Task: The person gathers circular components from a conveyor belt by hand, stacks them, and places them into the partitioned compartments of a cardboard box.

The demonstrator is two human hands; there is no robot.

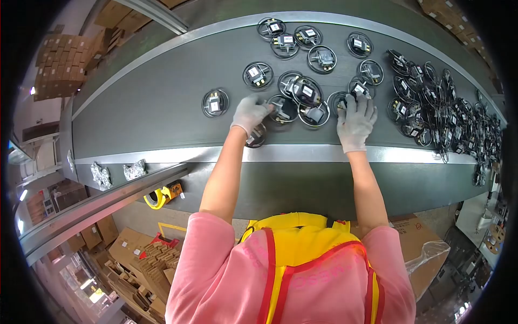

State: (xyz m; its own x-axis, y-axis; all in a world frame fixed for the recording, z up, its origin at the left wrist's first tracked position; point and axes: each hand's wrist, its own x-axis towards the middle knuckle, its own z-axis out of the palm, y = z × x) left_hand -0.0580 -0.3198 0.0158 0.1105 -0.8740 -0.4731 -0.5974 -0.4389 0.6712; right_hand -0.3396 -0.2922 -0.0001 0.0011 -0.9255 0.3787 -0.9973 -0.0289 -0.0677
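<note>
You seem to be separating coiled cables (258, 75): your left hand (252, 113) has a blurred coil (284, 109) at its fingertips, pinched or not I cannot tell, your right hand (356, 122) spreads over another coil (334, 101), and the next move calls for gentle lifting.

Long dark-green belt table with silver metal edging (145, 102) across the room. Upper left: stacked brown cardboard cartons (60, 65), near a pale wall (46, 110). Lower left: grey floor (132, 213), yellow line (171, 227), flattened brown cardboard (162, 264). Bright white patch (96, 295) beyond; window or lamp, cannot tell. Right: white tabletop (470, 218), partly cut off.
</note>
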